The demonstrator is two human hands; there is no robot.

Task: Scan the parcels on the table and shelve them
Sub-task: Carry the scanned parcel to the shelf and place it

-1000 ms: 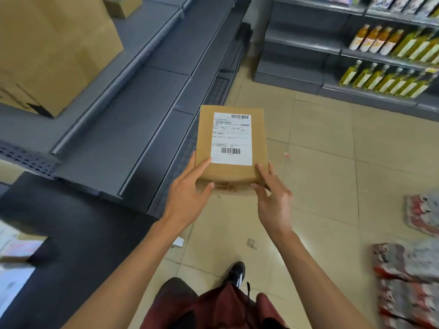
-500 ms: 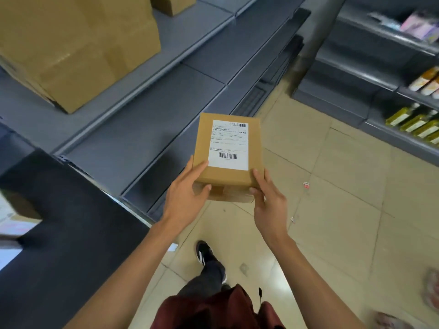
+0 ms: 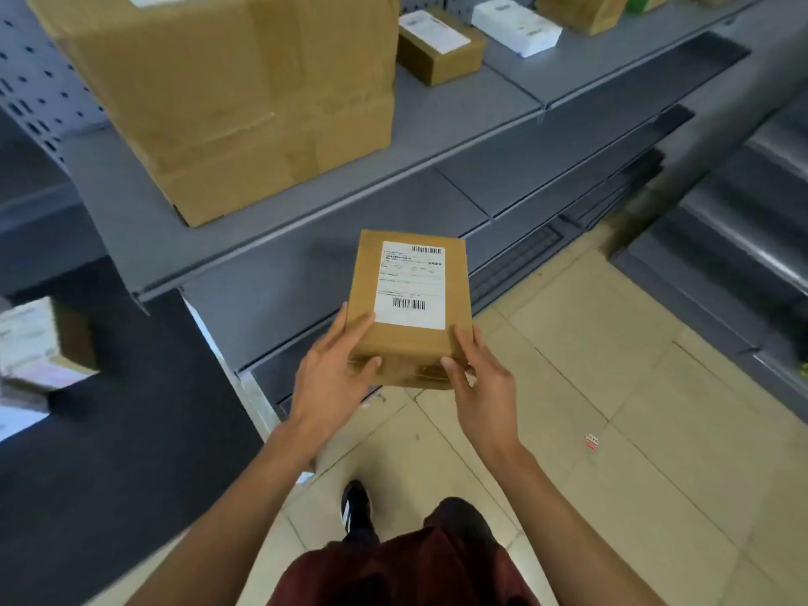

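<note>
A small brown cardboard parcel [image 3: 371, 277] with a white barcode label on top is held level in front of me, over the lower grey shelf [image 3: 271, 273]. My left hand [image 3: 334, 371] grips its near left corner, thumb on the near face and fingers on top. My right hand [image 3: 478, 378] grips the near right corner the same way. The parcel's underside is hidden.
A large brown carton [image 3: 236, 94] stands on the upper grey shelf [image 3: 437, 137] with small boxes [image 3: 439, 45] and a white box [image 3: 516, 26] further right. A black table [image 3: 109, 430] with parcels [image 3: 39, 343] lies left. A second shelf unit [image 3: 734, 238] stands right, across beige floor tiles.
I have turned and stepped toward the grey shelves with the parcel; the large carton and small boxes on the upper shelf now fill the top. Both hands keep their hold.
</note>
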